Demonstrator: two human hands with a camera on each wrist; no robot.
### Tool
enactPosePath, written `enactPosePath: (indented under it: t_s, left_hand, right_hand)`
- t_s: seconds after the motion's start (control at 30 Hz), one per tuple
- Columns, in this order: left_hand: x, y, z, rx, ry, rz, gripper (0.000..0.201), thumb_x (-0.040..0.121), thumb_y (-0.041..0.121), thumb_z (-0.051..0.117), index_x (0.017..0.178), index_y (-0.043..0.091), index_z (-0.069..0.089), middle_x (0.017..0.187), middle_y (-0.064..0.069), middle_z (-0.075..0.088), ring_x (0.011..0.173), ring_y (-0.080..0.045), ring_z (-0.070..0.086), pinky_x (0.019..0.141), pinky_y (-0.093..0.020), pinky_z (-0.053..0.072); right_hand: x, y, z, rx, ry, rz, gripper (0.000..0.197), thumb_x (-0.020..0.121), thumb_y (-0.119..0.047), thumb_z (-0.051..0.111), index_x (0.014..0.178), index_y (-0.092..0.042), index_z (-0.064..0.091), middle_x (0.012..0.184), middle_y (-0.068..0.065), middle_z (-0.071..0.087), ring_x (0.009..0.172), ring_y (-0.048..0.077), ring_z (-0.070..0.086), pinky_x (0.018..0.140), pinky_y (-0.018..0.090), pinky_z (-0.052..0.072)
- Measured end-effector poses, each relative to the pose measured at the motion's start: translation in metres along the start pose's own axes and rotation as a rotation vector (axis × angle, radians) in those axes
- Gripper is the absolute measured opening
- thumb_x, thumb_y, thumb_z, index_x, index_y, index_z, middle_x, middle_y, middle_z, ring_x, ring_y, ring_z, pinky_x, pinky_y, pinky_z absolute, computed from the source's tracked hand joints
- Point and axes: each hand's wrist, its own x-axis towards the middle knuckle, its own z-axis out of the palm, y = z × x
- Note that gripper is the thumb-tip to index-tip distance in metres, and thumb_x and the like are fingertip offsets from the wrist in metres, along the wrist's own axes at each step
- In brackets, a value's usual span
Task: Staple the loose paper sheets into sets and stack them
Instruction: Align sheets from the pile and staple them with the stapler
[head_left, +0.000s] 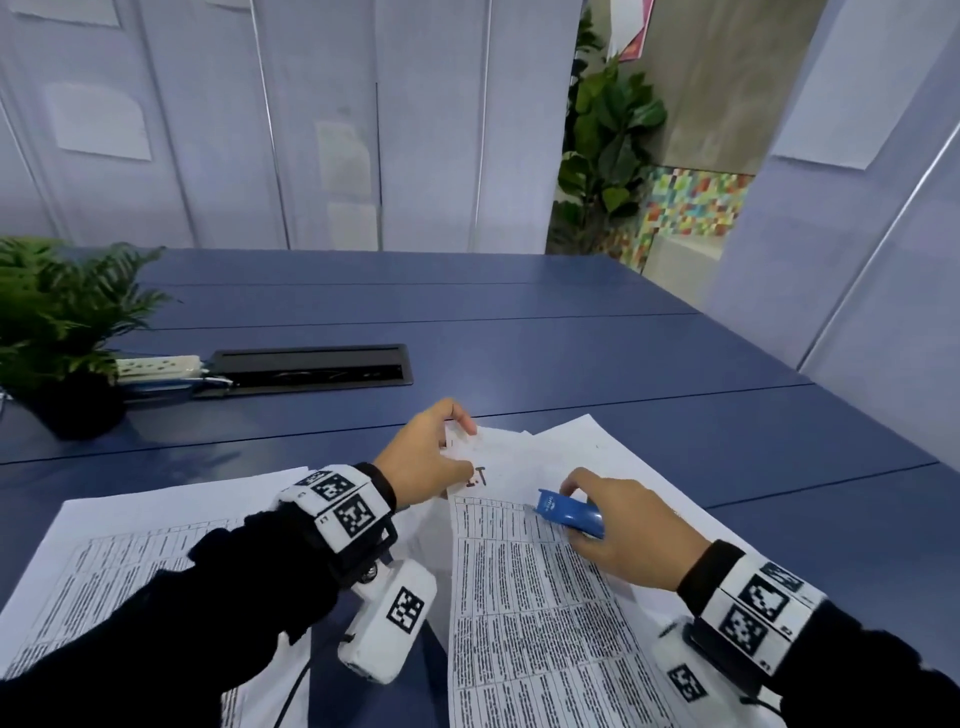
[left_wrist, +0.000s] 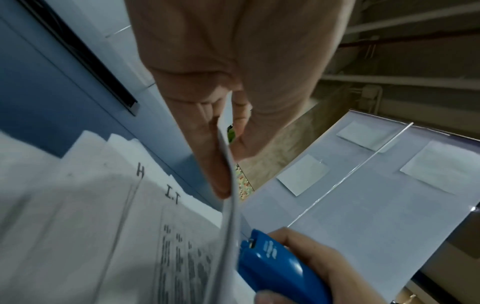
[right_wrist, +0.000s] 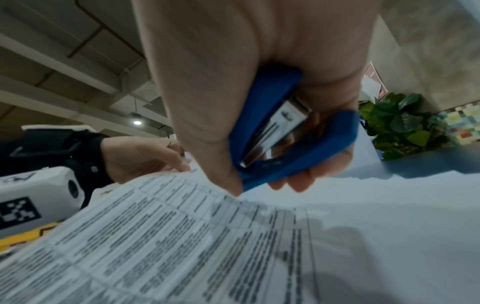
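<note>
**Left hand pinching the paper corner, right hand wrapped round the stapler**

So the left hand (head_left: 427, 453) has the far corner of a set of white printed paper sheets (head_left: 524, 597) pinched: thumb on one side, the other fingers curled over the edge on the other. From the left wrist view you can see the thin edge of the paper running right between thumb and fingers (left_wrist: 213, 164), lifted up off the pile a bit. Fingers are pretty much closed on it, only the paper's thickness between them.

The right hand (head_left: 631, 532) is gripping a small blue plastic stapler (head_left: 569, 514). Thumb lies along one side, the other fingers curl under the base, so it's a full wrap. In the right wrist view the stapler's mouth is a little open, with the shiny metal staple channel (right_wrist: 275, 131) showing between the two blue halves. Its nose points toward the left hand's fingers and sits just beside the pinched corner, over the top of the printed page. Can't tell whether the paper is actually inside the mouth.

More loose white sheets (head_left: 587, 441) fan out past both sets of fingertips, and another printed white sheet (head_left: 130, 551) lies under the left forearm. Everything sits on a dark blue table (head_left: 571, 343), with a potted green fern (head_left: 57, 312) well off to the left of the left hand.
</note>
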Motion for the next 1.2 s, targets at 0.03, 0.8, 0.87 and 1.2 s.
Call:
enactPosePath:
  t_s: [0.03, 0.8, 0.87, 1.2]
  left_hand:
    - [-0.004, -0.003, 0.000, 0.013, -0.015, -0.021, 0.032, 0.077, -0.009, 0.057, 0.093, 0.019, 0.052, 0.086, -0.020, 0.054, 0.058, -0.021, 0.055, 0.043, -0.023, 0.045]
    - [-0.084, -0.031, 0.016, 0.334, -0.417, -0.179, 0.033, 0.080, 0.013, 0.071, 0.106, 0.026, 0.054, 0.082, 0.010, 0.054, 0.061, -0.016, 0.059, 0.058, -0.027, 0.053]
    - [-0.081, -0.033, 0.016, 0.474, -0.425, -0.103, 0.054, 0.078, 0.024, 0.073, 0.124, 0.038, 0.047, 0.096, 0.022, 0.054, 0.086, -0.010, 0.057, 0.076, -0.019, 0.045]
    - [-0.069, -0.041, 0.017, 1.021, -0.551, 0.146, 0.094, 0.078, 0.066, 0.055, 0.149, 0.036, 0.001, 0.153, 0.003, -0.012, 0.142, -0.023, -0.002, 0.115, -0.046, 0.018]
  right_hand:
    - [-0.001, -0.003, 0.001, 0.010, 0.005, -0.021, 0.032, 0.086, -0.035, 0.059, 0.114, -0.029, 0.046, 0.101, -0.001, 0.063, 0.078, 0.015, 0.055, 0.066, 0.022, 0.043]
    - [-0.026, -0.032, 0.023, -0.101, -0.166, -0.266, 0.021, 0.085, -0.042, 0.056, 0.098, -0.025, 0.055, 0.089, -0.007, 0.056, 0.079, 0.014, 0.054, 0.072, 0.033, 0.047]
    - [-0.028, -0.037, 0.024, -0.097, -0.165, -0.289, 0.020, 0.085, -0.042, 0.056, 0.096, -0.026, 0.056, 0.086, -0.008, 0.049, 0.077, 0.014, 0.052, 0.070, 0.032, 0.044]
    - [-0.025, -0.049, 0.030, -0.056, -0.193, -0.301, 0.026, 0.083, -0.046, 0.055, 0.102, -0.029, 0.056, 0.088, -0.008, 0.060, 0.079, 0.012, 0.054, 0.072, 0.031, 0.045]
